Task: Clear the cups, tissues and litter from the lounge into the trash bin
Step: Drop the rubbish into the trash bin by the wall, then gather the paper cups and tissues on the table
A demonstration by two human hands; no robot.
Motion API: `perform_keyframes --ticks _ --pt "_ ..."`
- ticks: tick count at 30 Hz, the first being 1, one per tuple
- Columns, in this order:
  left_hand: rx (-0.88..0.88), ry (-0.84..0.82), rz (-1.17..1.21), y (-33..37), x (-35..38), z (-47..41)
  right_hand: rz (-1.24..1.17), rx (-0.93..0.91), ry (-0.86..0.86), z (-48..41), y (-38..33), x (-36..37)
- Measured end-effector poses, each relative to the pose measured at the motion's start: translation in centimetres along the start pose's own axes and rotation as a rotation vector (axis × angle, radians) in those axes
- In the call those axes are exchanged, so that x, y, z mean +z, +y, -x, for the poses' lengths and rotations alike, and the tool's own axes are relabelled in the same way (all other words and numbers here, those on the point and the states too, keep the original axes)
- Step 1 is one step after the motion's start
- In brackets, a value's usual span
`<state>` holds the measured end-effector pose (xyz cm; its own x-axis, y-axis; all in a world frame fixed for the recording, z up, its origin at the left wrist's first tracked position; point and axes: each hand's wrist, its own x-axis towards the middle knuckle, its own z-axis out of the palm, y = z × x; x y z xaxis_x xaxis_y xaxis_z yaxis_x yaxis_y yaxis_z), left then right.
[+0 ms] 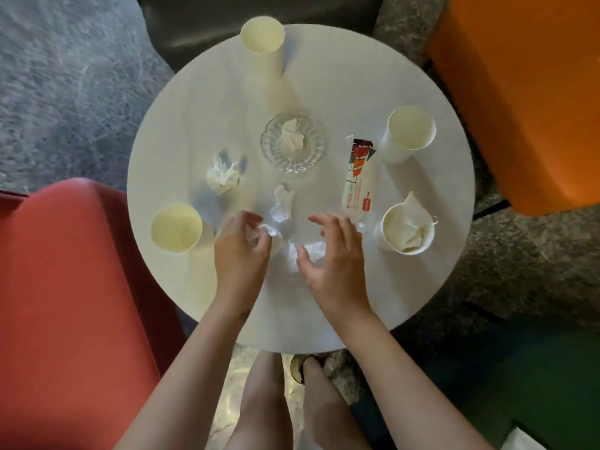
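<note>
A round white table (373, 76) holds the litter. My left hand (240, 248) curls its fingers round a crumpled tissue (263, 231) near the front. My right hand (334, 251) hovers with spread, bent fingers over another crumpled tissue (311, 251), not gripping it. More tissue balls lie at the middle (283, 203) and left (222, 177). Paper cups stand at the far edge (263, 43), right (409, 133) and left (177, 227). A fourth cup (404, 232) has a tissue stuffed in it. A torn wrapper (357, 180) lies right of centre.
A glass ashtray (292, 142) with a tissue inside sits mid-table. A red seat (74, 303) stands at the left, an orange one (526, 102) at the right, a dark chair (259, 14) beyond. My legs are below the table edge. No trash bin is in view.
</note>
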<state>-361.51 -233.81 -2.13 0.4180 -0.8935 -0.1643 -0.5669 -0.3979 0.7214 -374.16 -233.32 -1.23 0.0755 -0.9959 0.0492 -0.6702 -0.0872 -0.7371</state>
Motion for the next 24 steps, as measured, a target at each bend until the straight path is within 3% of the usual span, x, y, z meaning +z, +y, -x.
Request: perform_keyframes --ticks 4,8,14,21,24 --pt "0.021 0.013 0.009 -0.7 0.6 0.4 0.072 0.046 -0.298 1.8 0.7 2.3" --pt "0.084 -0.011 -0.034 -1.0 0.6 0.8 0.228 0.143 -0.425 2.2 1.5 3.8" --pt "0.072 -0.063 0.006 -0.8 0.3 1.4 0.222 0.154 -0.396 1.3 1.6 4.1" --pt "0.126 0.058 0.088 1.2 -2.7 0.2 -0.044 0.06 -0.052 -2.6 -0.4 2.4" --pt "0.172 0.144 0.101 2.3 -5.3 -1.2 -0.128 0.088 -0.067 -5.0 -1.3 2.3"
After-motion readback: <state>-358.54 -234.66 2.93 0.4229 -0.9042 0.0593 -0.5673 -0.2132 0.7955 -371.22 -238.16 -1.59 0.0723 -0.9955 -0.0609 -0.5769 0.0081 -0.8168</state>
